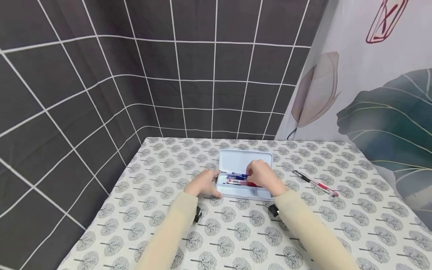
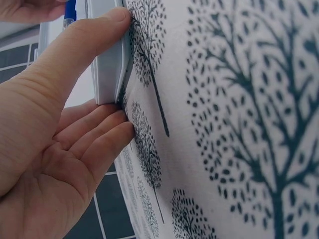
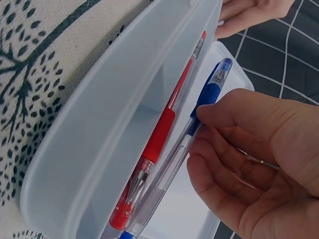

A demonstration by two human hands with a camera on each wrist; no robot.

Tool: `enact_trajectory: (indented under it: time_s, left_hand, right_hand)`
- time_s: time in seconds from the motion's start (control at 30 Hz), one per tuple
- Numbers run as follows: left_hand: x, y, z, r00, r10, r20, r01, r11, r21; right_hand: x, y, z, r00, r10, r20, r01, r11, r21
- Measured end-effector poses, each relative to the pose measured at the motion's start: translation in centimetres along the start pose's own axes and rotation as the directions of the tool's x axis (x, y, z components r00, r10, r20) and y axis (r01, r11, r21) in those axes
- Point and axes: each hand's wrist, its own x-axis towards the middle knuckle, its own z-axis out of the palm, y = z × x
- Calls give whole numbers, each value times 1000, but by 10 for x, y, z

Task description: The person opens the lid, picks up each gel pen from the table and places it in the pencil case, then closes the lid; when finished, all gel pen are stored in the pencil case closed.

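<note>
A pale blue-white pencil case (image 1: 233, 192) lies on the table with its lid (image 1: 234, 159) raised at the back. My left hand (image 1: 204, 182) holds the case's left end, the thumb along its near side and the fingers at the far corner. Over the case, my right hand (image 1: 261, 174) pinches a blue gel pen (image 3: 209, 92) by its capped part, between thumb and fingers. Beside that pen in the right wrist view, a red gel pen (image 3: 162, 132) lies inside the case. Several blue and red pens share the case's rear compartment.
To the right of the case, a clear pen with black and red parts (image 1: 315, 182) lies on the tree-patterned tablecloth (image 1: 236, 243). A dark cloth with a white grid (image 1: 195, 93) hangs behind and to the left. A leaf-printed cloth (image 1: 388, 123) hangs at the right.
</note>
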Motion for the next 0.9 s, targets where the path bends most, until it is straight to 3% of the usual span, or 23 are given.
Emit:
enact_trajectory:
  time_s: [0.57,0.9]
  left_hand:
    - [3,2,-1,1000,4,-6,-4,1000,20]
    - [4,0,2,1000,-10,4,10,998,57]
  right_hand:
    - [9,-5,5,999,-13,43,14,999,-37]
    - [4,-5,4,999,-6,34,5,1000,21]
